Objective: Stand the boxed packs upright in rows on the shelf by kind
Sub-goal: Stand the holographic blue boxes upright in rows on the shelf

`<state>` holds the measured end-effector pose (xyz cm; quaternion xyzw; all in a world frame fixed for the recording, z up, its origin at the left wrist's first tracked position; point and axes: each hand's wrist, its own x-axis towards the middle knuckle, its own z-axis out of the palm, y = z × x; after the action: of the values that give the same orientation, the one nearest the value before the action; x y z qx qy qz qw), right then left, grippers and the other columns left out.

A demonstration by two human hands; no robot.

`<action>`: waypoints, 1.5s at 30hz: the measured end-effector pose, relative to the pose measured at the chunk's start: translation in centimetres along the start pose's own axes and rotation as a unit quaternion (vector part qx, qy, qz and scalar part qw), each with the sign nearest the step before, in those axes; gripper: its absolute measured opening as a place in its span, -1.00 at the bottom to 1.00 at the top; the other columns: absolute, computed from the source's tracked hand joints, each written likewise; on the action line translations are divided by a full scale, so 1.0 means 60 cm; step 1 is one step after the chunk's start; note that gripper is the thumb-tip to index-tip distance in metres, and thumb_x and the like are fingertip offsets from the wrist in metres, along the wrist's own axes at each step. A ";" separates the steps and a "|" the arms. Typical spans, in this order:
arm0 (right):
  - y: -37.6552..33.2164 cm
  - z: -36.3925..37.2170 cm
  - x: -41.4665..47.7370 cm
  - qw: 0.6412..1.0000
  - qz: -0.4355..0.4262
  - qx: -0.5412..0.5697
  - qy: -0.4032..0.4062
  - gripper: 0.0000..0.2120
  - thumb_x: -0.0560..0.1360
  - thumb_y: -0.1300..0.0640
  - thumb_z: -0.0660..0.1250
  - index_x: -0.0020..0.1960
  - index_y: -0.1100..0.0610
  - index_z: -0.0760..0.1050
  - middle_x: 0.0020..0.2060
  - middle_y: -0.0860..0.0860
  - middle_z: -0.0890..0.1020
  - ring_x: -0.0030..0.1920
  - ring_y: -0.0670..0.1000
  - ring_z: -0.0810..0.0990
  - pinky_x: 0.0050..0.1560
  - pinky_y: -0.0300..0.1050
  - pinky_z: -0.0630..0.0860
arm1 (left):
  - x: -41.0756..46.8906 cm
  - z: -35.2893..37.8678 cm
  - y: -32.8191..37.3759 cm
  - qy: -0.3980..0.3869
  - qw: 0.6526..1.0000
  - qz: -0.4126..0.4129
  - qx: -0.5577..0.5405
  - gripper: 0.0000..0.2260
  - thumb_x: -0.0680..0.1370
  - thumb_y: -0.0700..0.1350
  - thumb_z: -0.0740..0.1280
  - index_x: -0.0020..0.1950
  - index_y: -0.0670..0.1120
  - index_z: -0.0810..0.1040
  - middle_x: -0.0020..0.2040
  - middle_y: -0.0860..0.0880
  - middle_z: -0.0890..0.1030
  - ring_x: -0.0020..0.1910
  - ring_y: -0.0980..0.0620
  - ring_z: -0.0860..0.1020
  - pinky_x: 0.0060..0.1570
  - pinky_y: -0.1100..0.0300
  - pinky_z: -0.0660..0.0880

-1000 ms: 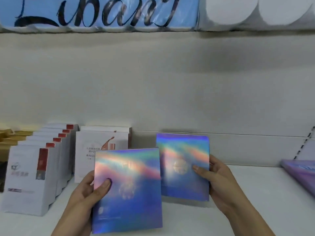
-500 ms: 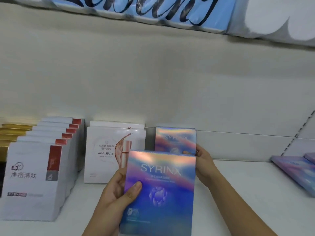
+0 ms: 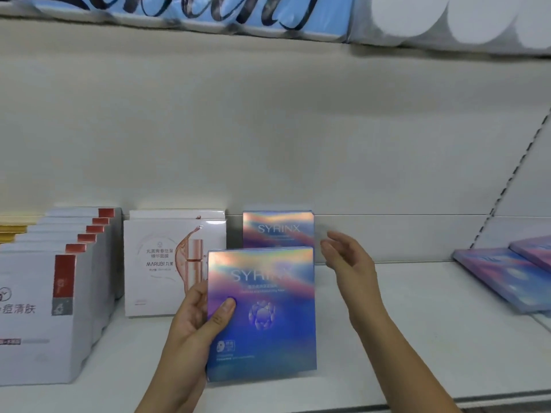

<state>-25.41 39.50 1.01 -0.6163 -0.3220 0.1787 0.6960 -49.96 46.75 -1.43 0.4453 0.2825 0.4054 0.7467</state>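
My left hand [image 3: 196, 320] pinches a shiny blue box [image 3: 262, 314] by its left edge, thumb on the front, low in the middle of the frame. I hold it upright so it can go in front of the other shiny box [image 3: 278, 231], which stands at the back of the shelf [image 3: 417, 338]. My right hand [image 3: 348, 263] hangs loose beside that one and holds nothing. The boxes are flat, stiff, smooth card with a rainbow shine. To the left, white boxes [image 3: 174, 263] stand in rows. At the right, purple-blue boxes [image 3: 507, 275] lie flat.
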 end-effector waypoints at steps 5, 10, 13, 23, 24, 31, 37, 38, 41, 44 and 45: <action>-0.023 -0.026 -0.092 0.960 0.088 0.057 -0.261 -0.62 0.51 0.10 0.51 0.31 0.06 0.58 0.15 0.08 0.73 0.14 0.14 0.72 0.07 0.02 0.68 | 0.001 0.032 -0.013 -0.010 0.999 0.032 0.015 -0.59 0.35 -0.05 0.53 0.19 0.05 0.63 0.12 -0.15 0.74 0.00 -0.14 0.75 -0.24 0.06 0.68; -0.016 -0.031 -0.066 0.973 0.092 0.073 -0.198 -0.63 0.51 0.32 0.45 0.29 0.14 0.56 0.10 0.14 0.74 0.10 0.18 0.73 -0.02 -0.03 0.69 | -0.002 0.049 -0.002 0.005 0.990 0.085 0.112 -0.60 0.35 0.00 0.53 0.18 0.14 0.62 0.09 0.05 0.75 0.08 0.06 0.72 -0.17 0.25 0.66; -0.009 -0.022 -0.033 0.982 0.080 0.059 -0.162 -0.67 0.52 0.35 0.44 0.25 0.14 0.58 0.05 0.12 0.76 0.04 0.16 0.75 -0.08 -0.03 0.70 | -0.008 0.042 0.012 0.046 0.977 0.128 0.166 -0.44 0.32 0.04 0.52 0.32 0.13 0.55 0.11 0.22 0.71 0.14 0.24 0.66 -0.03 0.35 0.60; 0.033 0.015 0.018 0.969 -0.060 -0.238 -0.035 -0.64 0.34 0.09 0.62 -0.10 -0.27 0.53 -0.17 -0.34 0.65 -0.10 -0.34 0.62 -0.23 -0.46 0.48 | -0.039 0.047 -0.002 0.015 0.964 0.139 0.229 -0.65 0.52 -0.26 0.47 0.22 0.09 0.63 0.14 0.18 0.72 0.14 0.18 0.68 -0.01 0.41 0.58; 0.035 0.016 0.019 0.965 -0.070 -0.254 -0.022 -0.65 0.33 0.05 0.63 -0.10 -0.26 0.52 -0.18 -0.34 0.63 -0.11 -0.33 0.61 -0.26 -0.47 0.46 | -0.040 0.047 -0.001 0.018 0.963 0.139 0.231 -0.66 0.53 -0.27 0.45 0.20 0.11 0.63 0.13 0.20 0.72 0.12 0.20 0.68 -0.06 0.43 0.56; 0.032 0.026 0.024 0.959 -0.059 -0.277 -0.004 -0.67 0.34 -0.01 0.61 0.03 -0.15 0.59 -0.10 -0.18 0.68 -0.13 -0.21 0.63 -0.19 -0.28 0.51 | -0.042 0.059 0.008 -0.003 0.962 0.147 0.231 -0.68 0.55 -0.28 0.42 0.18 0.09 0.64 0.11 0.19 0.72 0.08 0.20 0.68 -0.12 0.44 0.55; 0.013 -0.025 -0.008 0.971 0.005 -0.236 0.030 -0.37 0.43 -0.10 0.56 0.43 0.03 0.48 0.18 -0.06 0.64 0.12 -0.09 0.61 0.05 -0.31 0.50 | -0.032 0.106 -0.008 -0.052 0.970 0.130 0.201 -0.71 0.51 -0.15 0.43 0.21 0.07 0.65 0.10 0.11 0.74 0.13 0.09 0.70 0.09 0.22 0.59; 0.007 -0.052 -0.021 0.974 0.010 -0.221 0.041 -0.37 0.44 -0.11 0.54 0.44 0.01 0.47 0.20 -0.09 0.63 0.13 -0.14 0.60 0.05 -0.37 0.48 | -0.031 0.122 -0.016 -0.062 0.971 0.122 0.195 -0.71 0.49 -0.12 0.43 0.20 0.07 0.66 0.11 0.10 0.74 0.14 0.08 0.70 0.17 0.12 0.56; -0.017 -0.158 -0.071 0.978 0.021 -0.194 0.080 -0.42 0.47 -0.11 0.52 0.44 -0.06 0.45 0.21 -0.16 0.61 0.17 -0.26 0.56 0.13 -0.39 0.50 | -0.034 0.186 -0.052 -0.112 0.972 0.092 0.183 -0.75 0.53 -0.14 0.44 0.19 0.08 0.67 0.11 0.09 0.75 0.17 0.07 0.68 0.30 0.02 0.49; -0.047 -0.284 -0.129 0.974 0.032 -0.190 0.122 -0.44 0.48 -0.09 0.50 0.44 -0.10 0.44 0.21 -0.17 0.60 0.18 -0.30 0.55 0.11 -0.44 0.45 | -0.054 0.278 -0.103 -0.174 0.968 0.055 0.173 -0.71 0.49 -0.10 0.50 0.21 0.07 0.67 0.14 0.05 0.74 0.20 0.05 0.67 0.36 -0.04 0.46; -0.056 -0.328 -0.147 0.972 0.035 -0.186 0.136 -0.44 0.49 -0.07 0.51 0.44 -0.09 0.44 0.22 -0.16 0.60 0.19 -0.29 0.55 0.14 -0.40 0.46 | -0.064 0.312 -0.123 -0.192 0.965 0.044 0.172 -0.69 0.48 -0.07 0.49 0.22 0.07 0.67 0.14 0.04 0.74 0.20 0.04 0.67 0.38 -0.06 0.46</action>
<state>-19.18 18.60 1.64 -0.7646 -0.2300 0.0542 0.5996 -34.67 33.29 0.52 0.6485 0.1797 0.2904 0.6803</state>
